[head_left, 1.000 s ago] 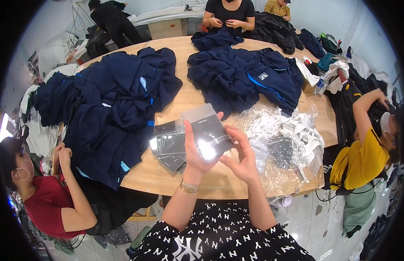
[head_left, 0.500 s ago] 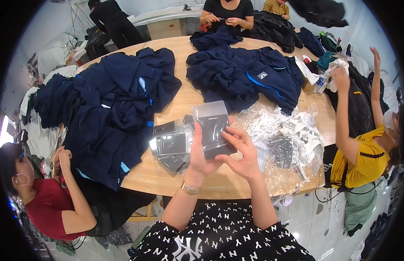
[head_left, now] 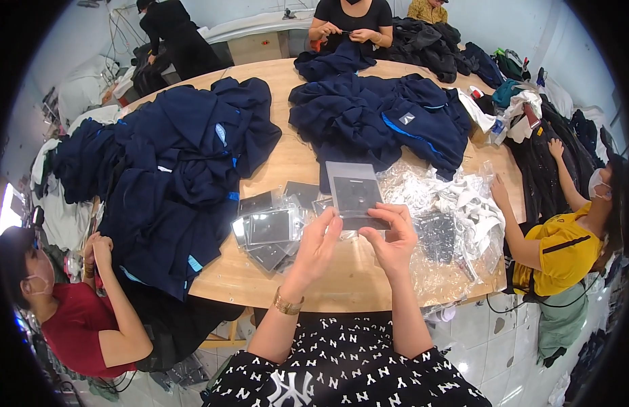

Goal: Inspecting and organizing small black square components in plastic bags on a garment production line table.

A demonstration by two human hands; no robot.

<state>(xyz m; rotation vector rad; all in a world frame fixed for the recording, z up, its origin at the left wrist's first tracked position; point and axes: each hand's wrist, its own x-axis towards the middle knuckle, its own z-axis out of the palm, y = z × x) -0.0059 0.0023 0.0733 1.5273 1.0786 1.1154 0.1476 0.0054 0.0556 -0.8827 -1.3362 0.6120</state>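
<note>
A small clear plastic packet with a dark card inside (head_left: 354, 194) is held up over the round wooden table (head_left: 341, 278). My right hand (head_left: 390, 239) pinches its lower right edge. My left hand (head_left: 319, 244) touches its lower left corner, fingers slightly spread; a gold watch sits on that wrist. Just left of my hands lies a loose stack of similar packets (head_left: 270, 227). To the right is a heap of crumpled clear plastic bags (head_left: 450, 224).
Piles of navy garments (head_left: 165, 176) cover the left and the far middle (head_left: 379, 115) of the table. A person in red (head_left: 77, 319) sits at the left, one in yellow (head_left: 558, 244) at the right, and one in black (head_left: 348, 20) at the far side.
The packet has shifted slightly right and stands more upright between my hands. The person in yellow has lowered the raised arm from holding up a dark garment toward the clothes at the right.
</note>
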